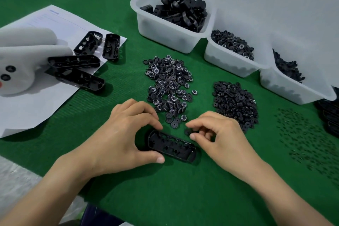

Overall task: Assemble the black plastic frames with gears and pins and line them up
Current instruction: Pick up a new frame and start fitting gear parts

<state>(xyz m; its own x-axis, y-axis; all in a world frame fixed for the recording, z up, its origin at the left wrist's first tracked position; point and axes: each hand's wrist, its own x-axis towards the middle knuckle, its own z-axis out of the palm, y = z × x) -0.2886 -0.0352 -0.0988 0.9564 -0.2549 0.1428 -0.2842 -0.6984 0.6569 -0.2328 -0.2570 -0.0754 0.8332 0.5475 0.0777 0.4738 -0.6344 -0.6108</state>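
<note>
While the left hand [126, 134] clamps the oblong black plastic frame [171, 146] on the green-matted counter [165, 189], near centre, the right hand [216, 134] pinches a small black gear [188, 131]; loose gear piles [168, 86] lie farther off, translucent white bins [165, 29] beyond.

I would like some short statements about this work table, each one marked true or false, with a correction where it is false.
1. The left hand holds a black frame on the green mat. True.
2. The right hand holds nothing. False: its fingers pinch a small gear.
3. A left gear pile and a right gear pile lie beyond the hands. True.
4. The largest tub is empty. False: it holds black plastic parts.
5. A white plush toy lies at the left. True.
</note>
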